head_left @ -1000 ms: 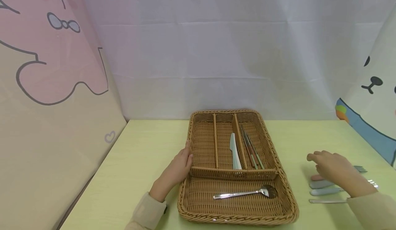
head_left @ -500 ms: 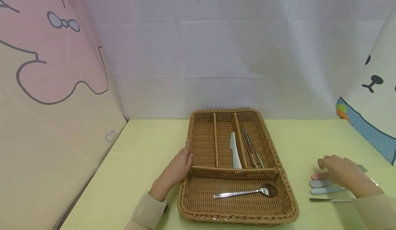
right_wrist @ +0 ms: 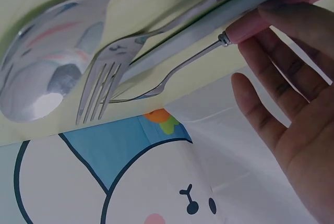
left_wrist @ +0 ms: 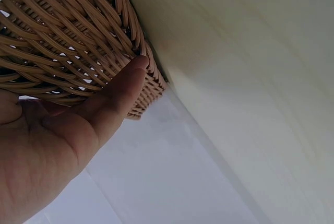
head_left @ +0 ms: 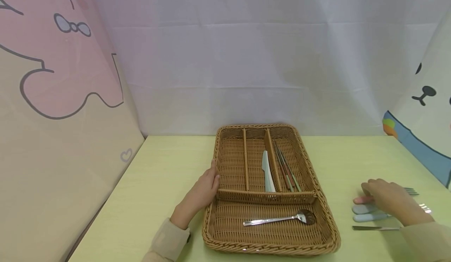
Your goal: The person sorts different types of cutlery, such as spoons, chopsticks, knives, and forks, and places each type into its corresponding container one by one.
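Observation:
My left hand rests at the left side of a brown wicker cutlery basket. In the left wrist view a straight finger lies along the basket's outer wall. My right hand is low over the cutlery at the right. Its thumb and forefinger pinch the pink handle of a fork. Right beside it lie a light-blue knife, another fork and a shiny spoon. In the head view, this hand covers the middle of these pieces.
The basket holds a light-blue knife in its middle section, chopsticks in the right one and a metal spoon in the front one. Light-blue handles lie on the yellow table. Cloth walls stand around it.
My right hand has moved to the right and down, and its fingers have come onto the pink fork handle. My left hand and the basket have stayed in place.

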Tool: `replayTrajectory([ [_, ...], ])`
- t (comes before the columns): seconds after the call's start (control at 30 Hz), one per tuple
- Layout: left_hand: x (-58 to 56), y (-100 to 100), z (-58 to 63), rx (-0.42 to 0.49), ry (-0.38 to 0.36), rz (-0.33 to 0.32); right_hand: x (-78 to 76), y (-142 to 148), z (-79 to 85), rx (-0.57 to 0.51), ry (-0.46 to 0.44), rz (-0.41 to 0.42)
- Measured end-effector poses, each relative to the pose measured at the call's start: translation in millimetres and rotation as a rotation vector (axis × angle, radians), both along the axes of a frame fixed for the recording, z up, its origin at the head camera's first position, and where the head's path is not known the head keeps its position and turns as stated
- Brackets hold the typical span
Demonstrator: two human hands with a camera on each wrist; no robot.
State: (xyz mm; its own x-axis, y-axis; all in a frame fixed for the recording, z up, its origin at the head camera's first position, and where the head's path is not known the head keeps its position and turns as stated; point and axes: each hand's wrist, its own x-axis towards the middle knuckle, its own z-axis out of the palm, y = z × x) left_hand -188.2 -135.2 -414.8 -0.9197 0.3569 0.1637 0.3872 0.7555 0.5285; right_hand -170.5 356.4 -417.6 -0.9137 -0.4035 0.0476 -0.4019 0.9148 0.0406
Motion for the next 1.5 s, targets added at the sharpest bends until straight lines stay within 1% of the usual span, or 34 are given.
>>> replayTrajectory([
  [0.13,-0.6,-0.4,-0.9,-0.003,0.01,0.001,-1.6,-0.6,-1.4,0.012,0.007,0.014],
  [0.33,-1.0,-0.5,-0.5,0.007,0.002,0.01,-3.8,-1.0,-1.3,0.032,0.01,0.025],
  [0.5,-0.9,-0.8,-0.4,0.006,0.002,0.007,-3.9,-1.8,-2.5,0.017,0.054,0.05],
  [0.83,-0.6,-0.4,0.4,0.009,0.006,0.005,-8.2,-3.0,-2.4,0.02,0.108,0.046],
  [1.0,-0.4,-0.2,0.6,0.009,0.006,0.007,-10.1,-7.3,2.8,0.015,0.127,0.043],
  [1.2,-0.9,0.1,0.4,0.007,-0.002,0.009,-9.8,-18.9,13.1,0.0,0.161,0.057],
  [1.37,-1.3,0.2,0.6,0.014,-0.005,0.015,-10.7,-31.4,22.5,-0.014,0.216,0.092],
  [1.5,-1.4,0.2,0.6,0.013,-0.004,0.013,-13.1,-40.8,28.1,-0.011,0.284,0.14],
])
